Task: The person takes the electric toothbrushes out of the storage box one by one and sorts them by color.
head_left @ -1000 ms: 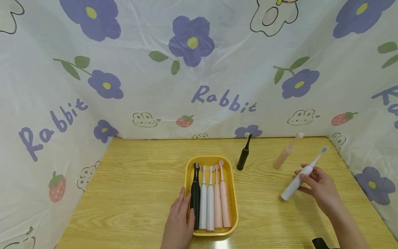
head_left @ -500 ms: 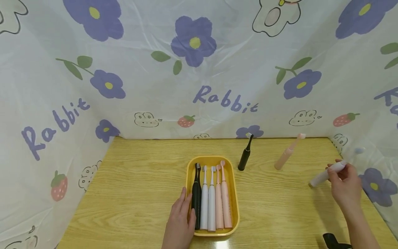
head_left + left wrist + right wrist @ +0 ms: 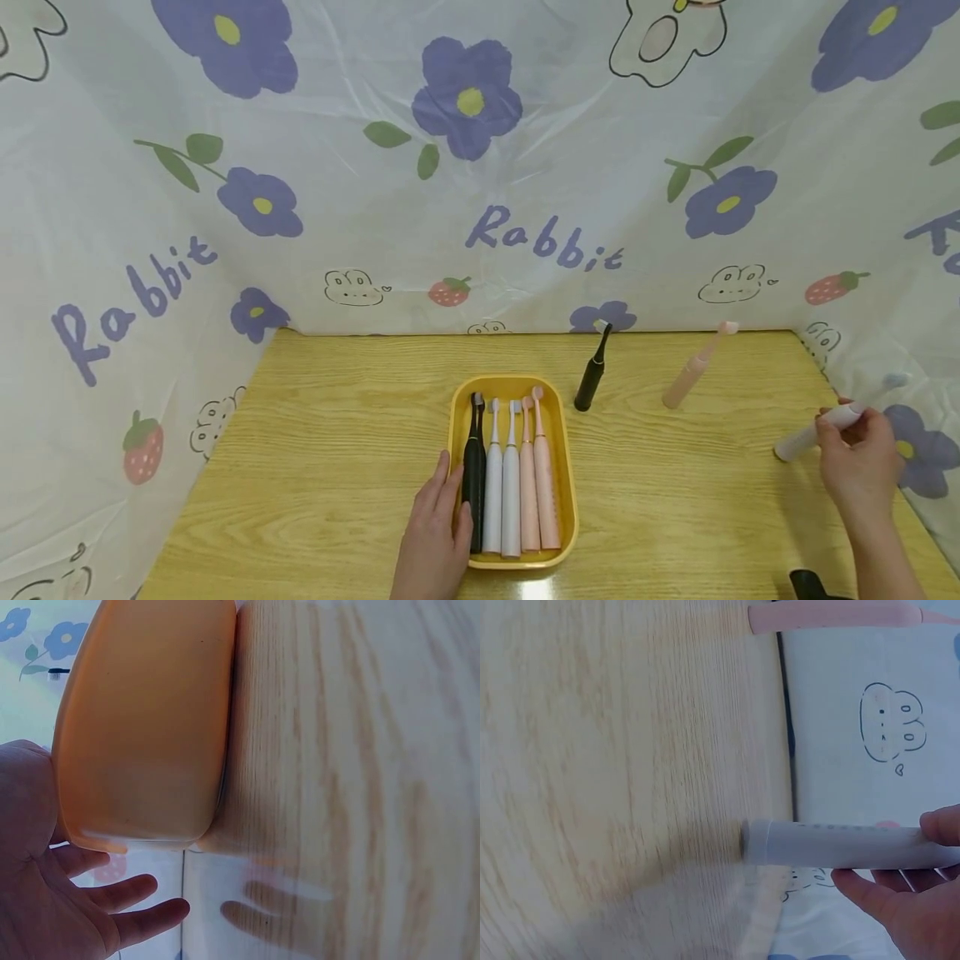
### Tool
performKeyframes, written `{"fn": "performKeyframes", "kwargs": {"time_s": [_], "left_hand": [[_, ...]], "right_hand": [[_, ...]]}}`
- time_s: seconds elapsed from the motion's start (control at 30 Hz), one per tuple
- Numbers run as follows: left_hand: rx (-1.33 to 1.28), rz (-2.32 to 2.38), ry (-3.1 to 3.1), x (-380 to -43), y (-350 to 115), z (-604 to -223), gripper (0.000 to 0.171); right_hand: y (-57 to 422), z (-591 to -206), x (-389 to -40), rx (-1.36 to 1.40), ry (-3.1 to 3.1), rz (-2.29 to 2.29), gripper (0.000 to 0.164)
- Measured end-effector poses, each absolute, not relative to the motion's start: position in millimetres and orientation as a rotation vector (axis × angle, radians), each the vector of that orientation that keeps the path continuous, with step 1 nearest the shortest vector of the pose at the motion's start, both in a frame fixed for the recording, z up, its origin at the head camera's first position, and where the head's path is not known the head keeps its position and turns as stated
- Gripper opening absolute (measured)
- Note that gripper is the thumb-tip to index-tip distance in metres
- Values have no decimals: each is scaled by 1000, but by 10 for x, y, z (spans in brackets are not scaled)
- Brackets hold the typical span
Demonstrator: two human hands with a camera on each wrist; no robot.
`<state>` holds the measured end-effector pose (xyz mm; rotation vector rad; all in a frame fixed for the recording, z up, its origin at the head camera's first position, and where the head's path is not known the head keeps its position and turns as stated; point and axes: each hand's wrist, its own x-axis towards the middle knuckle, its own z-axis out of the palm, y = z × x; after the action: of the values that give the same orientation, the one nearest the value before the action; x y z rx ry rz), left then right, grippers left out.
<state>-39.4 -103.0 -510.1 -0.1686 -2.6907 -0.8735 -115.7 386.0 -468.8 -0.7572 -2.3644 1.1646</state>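
Observation:
At the right side of the table my right hand (image 3: 861, 454) pinches a white electric toothbrush (image 3: 806, 437) between thumb and fingers, its head tilted up toward the right cloth wall. In the right wrist view the base of that toothbrush (image 3: 825, 844) is right at the wood surface. My left hand (image 3: 433, 529) rests at the left rim of a yellow tray (image 3: 572, 500), fingers extended. Inside the tray lie black toothbrushes (image 3: 472, 483), white toothbrushes (image 3: 510, 500) and pink toothbrushes (image 3: 543, 492), side by side. The left wrist view shows the tray's outer wall (image 3: 150, 727) beside the spread fingers.
A black toothbrush (image 3: 590, 379) stands upright behind the tray, and a pink toothbrush (image 3: 686, 379) stands to its right. Patterned cloth (image 3: 360, 208) walls off the table's back and sides. A black object (image 3: 808, 583) shows at the bottom right by the right forearm.
My right hand has carried the white toothbrush rightward, away from the standing pink one, and lowered its base toward the table. The left hand and tray have stayed put.

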Motion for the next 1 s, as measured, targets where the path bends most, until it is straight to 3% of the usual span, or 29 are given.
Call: {"fn": "performKeyframes", "kwargs": {"time_s": [0.13,0.77,1.0], "left_hand": [[-166,-868,-2692,-389,-1028,-5105,46],[-152,-879,-2705,-393,-1021,-5113,46],[-157,-884,-2697,-397,-1030,-5120,46]], "right_hand": [[3864,-4695,-1159,-758,-2359,1151,24],[3859,-4692,-1164,-780,-2341,1220,31],[3840,-4688,-1170,-805,-2365,1241,48]]}}
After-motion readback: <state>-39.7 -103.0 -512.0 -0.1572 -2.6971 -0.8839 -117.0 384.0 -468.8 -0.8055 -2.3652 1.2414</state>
